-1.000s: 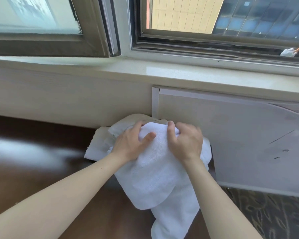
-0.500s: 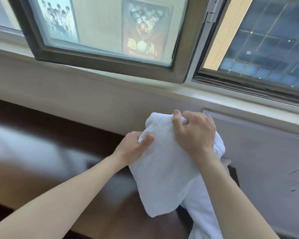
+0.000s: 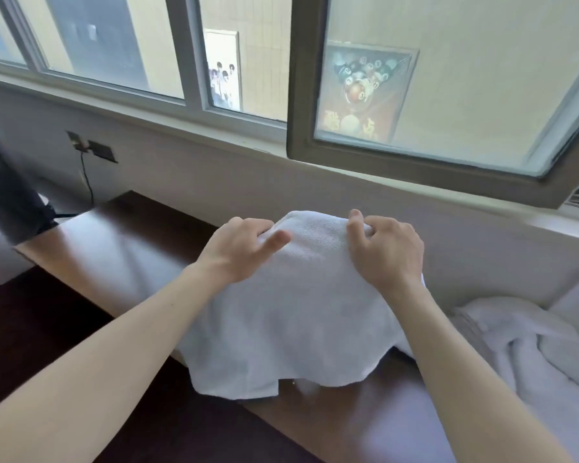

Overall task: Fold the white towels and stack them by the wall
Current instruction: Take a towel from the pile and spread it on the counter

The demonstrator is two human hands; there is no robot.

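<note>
Left hand point(image 3: 239, 248) and right hand point(image 3: 386, 248) each pinch the top edge of the white terry towel point(image 3: 291, 315), draped over the dark wooden worktop point(image 3: 131, 235) near the wall; uneven grips risk a crooked fold.

Both hands point(image 3: 239, 250) and forearms point(image 3: 114, 345) are bare.

a dark brown wooden bench point(image 3: 131, 242) runs along beneath a pale window sill point(image 3: 168, 111). above the sill, a grey-framed window sash point(image 3: 415, 168) shows a billiard-ball poster point(image 3: 365, 95) in its glass, and the pane just to its left shows a poster of a group of people point(image 3: 223, 75). below the sill at the left sit two dark wall sockets point(image 3: 99, 151), side by side. a thin black cable point(image 3: 87, 182) drops from them towards the bench end. a blurred dark object point(image 3: 7, 195) stands at the far left.
</note>
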